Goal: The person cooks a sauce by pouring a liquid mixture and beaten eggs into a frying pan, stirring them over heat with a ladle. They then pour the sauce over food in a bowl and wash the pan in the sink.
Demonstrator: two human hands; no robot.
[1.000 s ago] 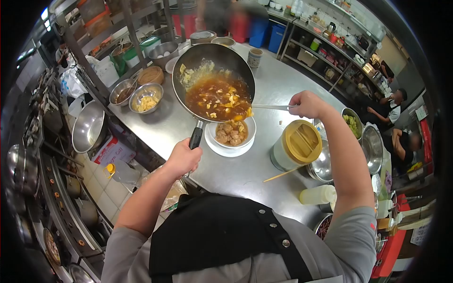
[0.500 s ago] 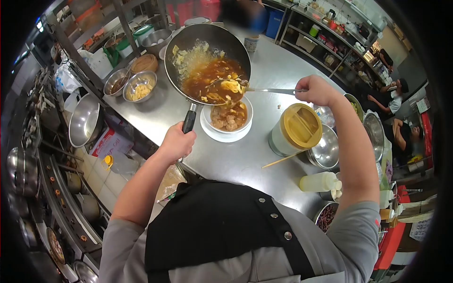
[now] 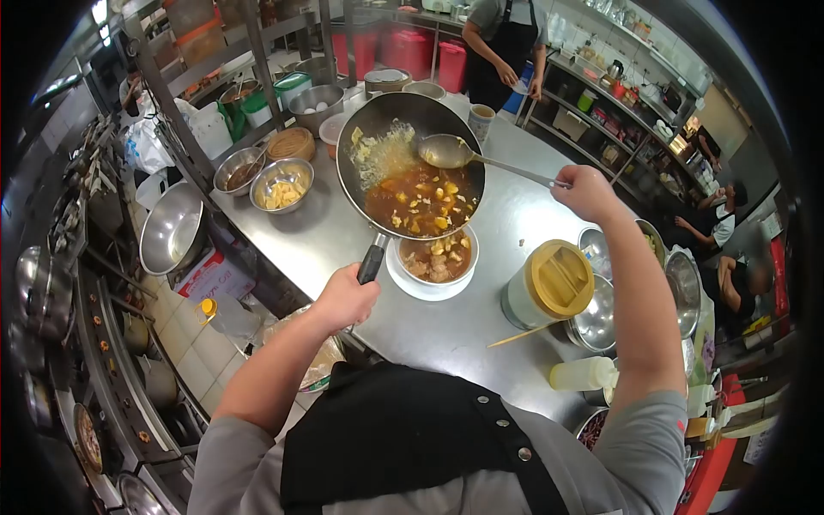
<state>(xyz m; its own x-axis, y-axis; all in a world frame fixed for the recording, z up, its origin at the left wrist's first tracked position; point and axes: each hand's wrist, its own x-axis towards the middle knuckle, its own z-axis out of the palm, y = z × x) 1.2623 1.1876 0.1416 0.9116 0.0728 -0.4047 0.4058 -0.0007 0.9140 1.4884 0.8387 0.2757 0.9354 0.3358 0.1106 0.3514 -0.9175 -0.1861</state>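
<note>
Left hand (image 3: 346,299), centre of frame: fingers clamped round the black handle (image 3: 372,263) of a frying pan (image 3: 419,109). Pan is upper centre, above the table, tilted with its lower edge in front of the white bowl (image 3: 475,249); can't tell if rim and bowl touch. Brown sauce (image 3: 408,204) with yellow egg bits pools in the lower part of the pan; a pale, frothy patch (image 3: 378,159) sits upper left in it.

Right hand (image 3: 586,193), right of centre: fingers closed on the end of a long metal serving spoon (image 3: 445,152). Spoon head is over the pan's upper right, sauce-coated; contact with the pan unclear.

White bowl stands on a white plate (image 3: 427,292) on the steel table (image 3: 429,335), centre frame. Inside: meat chunks (image 3: 438,268) in brown sauce, egg bits at the top.

Right of the bowl: tub with yellow lid (image 3: 560,279), thin wooden stick (image 3: 520,335) by its base, steel bowl (image 3: 596,319) just beside. Squeeze bottle (image 3: 579,374) lower right. Left of the pan: small steel bowl (image 3: 275,167) holding yellow pieces, round wooden lid (image 3: 291,144) just above it. Co-worker (image 3: 505,47) stands top centre-right, hands near their waist.
</note>
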